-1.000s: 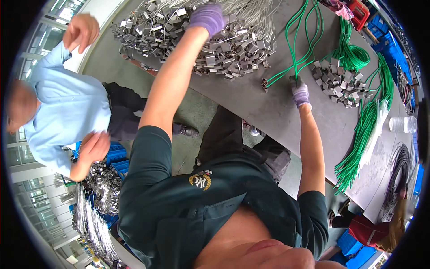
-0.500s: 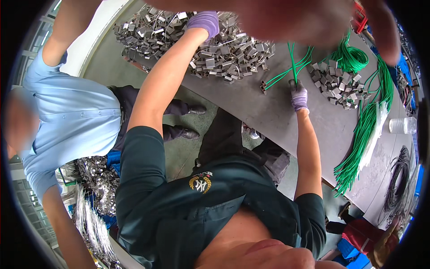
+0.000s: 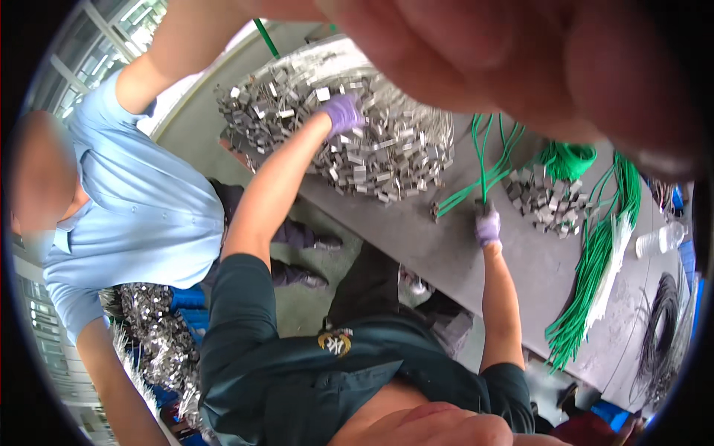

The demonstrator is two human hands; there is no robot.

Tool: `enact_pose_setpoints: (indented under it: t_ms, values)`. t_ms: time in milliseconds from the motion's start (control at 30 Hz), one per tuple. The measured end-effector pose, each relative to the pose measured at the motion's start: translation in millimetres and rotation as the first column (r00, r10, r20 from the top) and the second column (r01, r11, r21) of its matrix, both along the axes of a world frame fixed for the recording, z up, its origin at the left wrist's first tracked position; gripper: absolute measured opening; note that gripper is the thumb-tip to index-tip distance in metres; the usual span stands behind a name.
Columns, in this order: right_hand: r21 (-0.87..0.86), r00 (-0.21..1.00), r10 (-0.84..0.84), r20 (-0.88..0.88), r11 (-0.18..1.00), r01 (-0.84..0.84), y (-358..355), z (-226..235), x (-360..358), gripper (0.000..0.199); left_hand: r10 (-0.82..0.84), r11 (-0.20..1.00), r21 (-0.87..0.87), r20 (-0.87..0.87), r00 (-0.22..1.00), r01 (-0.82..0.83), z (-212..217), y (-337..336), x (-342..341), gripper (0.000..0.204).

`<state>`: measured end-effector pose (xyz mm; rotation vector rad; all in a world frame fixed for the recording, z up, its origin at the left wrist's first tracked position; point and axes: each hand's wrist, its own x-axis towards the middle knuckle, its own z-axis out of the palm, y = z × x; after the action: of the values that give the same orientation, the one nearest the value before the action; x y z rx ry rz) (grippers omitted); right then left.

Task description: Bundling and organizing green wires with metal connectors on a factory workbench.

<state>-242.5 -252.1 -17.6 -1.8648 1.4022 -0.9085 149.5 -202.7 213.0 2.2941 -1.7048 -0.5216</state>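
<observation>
My left hand (image 3: 343, 114), in a purple glove, lies on a wide heap of small silvery metal box-shaped parts (image 3: 364, 167) with pale wires. Its fingertips blend into the heap, so their grip does not show. My right hand (image 3: 488, 227), gloved alike, is closed round a few green cables (image 3: 484, 171) that rise from the fist over the grey table. Beside it, other green cables end in small metal pieces (image 3: 436, 212). Right of that hand sits a smaller pile of grey metal blocks (image 3: 547, 201).
A coil of green cable (image 3: 569, 160), a long green cable bundle (image 3: 576, 312), white strips (image 3: 606, 279), a clear bottle (image 3: 660, 241) and dark cable (image 3: 656, 320) lie rightward on the table (image 3: 409, 230). A co-worker in light blue (image 3: 141, 193) stands left; a blurred hand (image 3: 506, 67) covers the top.
The view has shifted, so the table and heaps sit lower in the picture. The blurred hand covers more of the top. My right hand still grips the green cables.
</observation>
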Motion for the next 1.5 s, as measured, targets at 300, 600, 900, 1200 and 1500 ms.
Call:
enact_pose_setpoints:
  t_ms: [300,600,900,1200,1500]
  values:
    - [0.374,0.969,0.047,0.244,0.917,-0.139,0,39,-3,0.018,-0.06,0.995,0.098,0.311,0.948,0.031,15,-5,-14,0.046]
    - [-0.001,0.979,0.089,0.182,0.996,-0.09,-6,2,-5,0.023,-0.555,0.791,0.553,0.828,-0.072,0.261,-20,-9,-2,0.016]
    - [-0.018,0.997,0.005,-0.078,1.0,-0.007,3,20,2,0.025,-0.457,0.889,0.353,0.665,0.59,0.291,-20,-8,3,0.02]
    - [-0.064,0.916,0.252,0.313,0.968,-0.244,-63,-107,-3,0.014,-0.198,0.979,0.126,0.415,0.888,0.16,-12,3,-1,0.016]
    - [0.337,0.889,0.059,0.453,0.912,-0.233,-7,17,-8,0.017,-0.064,0.98,0.2,0.278,0.958,0.007,13,7,-25,0.022]
